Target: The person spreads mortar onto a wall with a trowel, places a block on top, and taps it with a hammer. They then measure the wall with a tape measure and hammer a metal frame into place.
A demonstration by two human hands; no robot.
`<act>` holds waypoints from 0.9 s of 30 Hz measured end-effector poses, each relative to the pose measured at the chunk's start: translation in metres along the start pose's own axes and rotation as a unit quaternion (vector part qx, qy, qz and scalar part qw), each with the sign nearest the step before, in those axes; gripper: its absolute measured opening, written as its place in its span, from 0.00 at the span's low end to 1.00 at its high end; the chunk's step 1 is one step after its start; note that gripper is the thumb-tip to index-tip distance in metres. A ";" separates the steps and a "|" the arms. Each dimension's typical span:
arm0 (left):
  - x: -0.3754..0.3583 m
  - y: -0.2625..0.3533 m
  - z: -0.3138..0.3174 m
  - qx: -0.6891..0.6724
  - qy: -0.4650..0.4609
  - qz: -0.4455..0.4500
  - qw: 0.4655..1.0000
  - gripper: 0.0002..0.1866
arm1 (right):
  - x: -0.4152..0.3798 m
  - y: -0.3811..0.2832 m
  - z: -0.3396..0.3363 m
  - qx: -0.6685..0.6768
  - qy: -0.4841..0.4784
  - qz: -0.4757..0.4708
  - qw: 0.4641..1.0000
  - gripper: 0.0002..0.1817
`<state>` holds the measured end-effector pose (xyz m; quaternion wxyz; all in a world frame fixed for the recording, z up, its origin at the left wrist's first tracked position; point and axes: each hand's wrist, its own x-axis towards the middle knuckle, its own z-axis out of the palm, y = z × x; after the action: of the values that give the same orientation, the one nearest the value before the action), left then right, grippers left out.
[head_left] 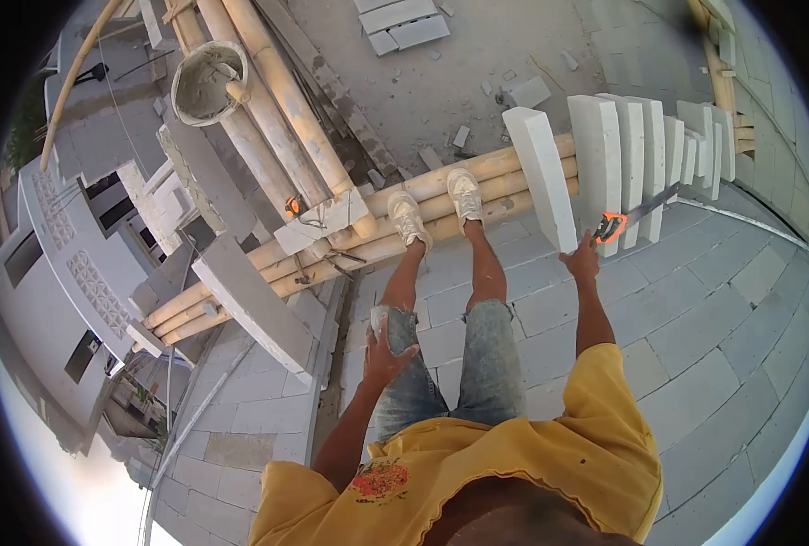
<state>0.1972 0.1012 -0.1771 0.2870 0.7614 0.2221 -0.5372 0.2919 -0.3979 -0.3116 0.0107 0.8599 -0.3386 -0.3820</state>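
Observation:
My right hand reaches out to the right, its fingers closed at the orange and black handle of a hand saw. The saw's blade points away to the upper right, in front of a row of upright pale grey blocks. My left hand lies on the left leg of my denim shorts, near the knee, fingers spread and holding nothing. A single block leans on the bamboo poles between my feet and the row.
My shoes stand on the bamboo poles. A bucket of grey mortar rests on poles at the upper left. An orange tape measure and a hammer lie left of my feet. Another block leans farther left. A block wall rises close by.

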 end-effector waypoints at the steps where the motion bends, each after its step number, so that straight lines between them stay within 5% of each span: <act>1: 0.004 -0.004 0.002 -0.006 0.023 0.000 1.000 0.56 | 0.022 -0.007 0.000 -0.008 0.005 0.002 1.000 0.62; 6: 0.020 -0.016 -0.001 -0.041 0.084 0.019 0.995 0.50 | 0.127 -0.015 0.037 -0.052 0.050 -0.053 0.996 0.67; 12: 0.021 -0.021 0.002 -0.079 0.119 0.025 0.989 0.47 | 0.216 -0.043 0.097 0.070 0.026 -0.175 0.982 0.71; 14: 0.018 -0.018 0.005 -0.086 0.127 0.019 0.988 0.46 | 0.232 -0.046 0.120 0.138 0.086 -0.195 0.967 0.66; 23: -0.004 -0.011 0.025 -0.150 0.118 -0.002 0.982 0.43 | 0.196 -0.092 0.098 0.061 0.069 -0.120 0.988 0.48; 27: -0.054 -0.036 0.057 -0.288 0.090 -0.047 0.952 0.42 | 0.151 -0.115 0.058 0.099 0.014 -0.253 0.962 0.47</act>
<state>0.1169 0.0880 -0.1480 0.4471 0.6807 0.4277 -0.3923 0.3919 -0.3848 -0.4828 -0.1671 0.9194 -0.1459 -0.3247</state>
